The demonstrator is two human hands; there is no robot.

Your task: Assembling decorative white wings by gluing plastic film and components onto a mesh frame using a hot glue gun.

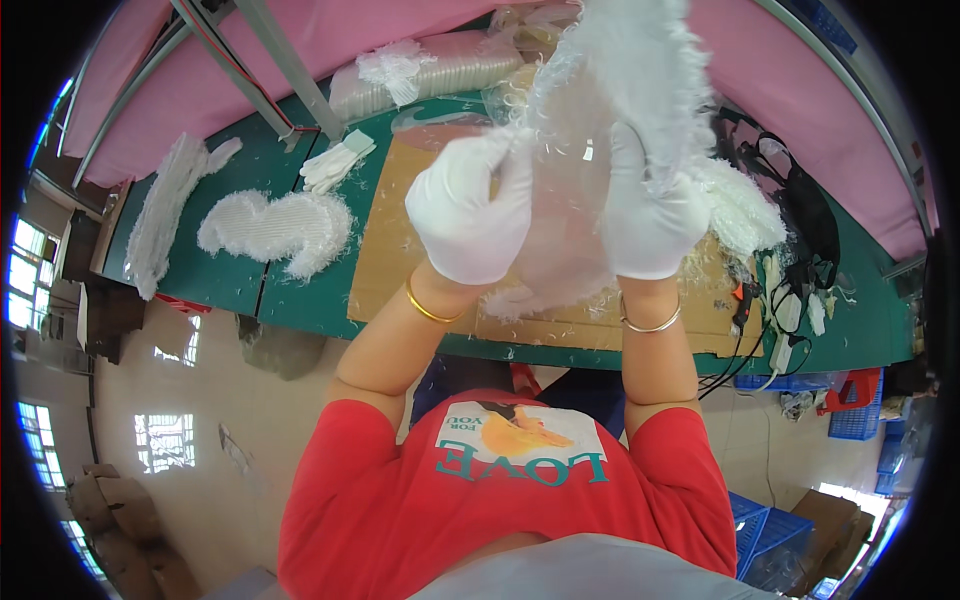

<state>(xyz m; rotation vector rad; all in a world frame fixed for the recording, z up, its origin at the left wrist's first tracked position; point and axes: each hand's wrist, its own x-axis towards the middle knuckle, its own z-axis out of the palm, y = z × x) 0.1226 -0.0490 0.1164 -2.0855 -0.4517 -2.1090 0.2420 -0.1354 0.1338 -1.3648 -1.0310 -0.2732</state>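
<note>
My left hand (470, 215), in a white glove, pinches the left edge of a clear plastic sheet or bag (565, 225). Its thumb and fingertips meet in a ring. Raised in front of me is a white fluffy piece (640, 70) with a fringed edge, which overlaps the plastic. My gloved right hand (650, 225) is closed on the lower part of this fluffy piece, thumb on the near side. Whether the plastic and the fluffy piece are joined, I cannot tell. Below them lies a brown cardboard sheet (395, 240) scattered with white fibres.
Two more fluffy white pieces (275, 228) lie at the left on the green table (230, 285), near a pair of white gloves (338, 162). A clear packed bundle (430, 75) stands behind. On the right are a white fluffy heap (745, 205), a glue gun (744, 302) and cables.
</note>
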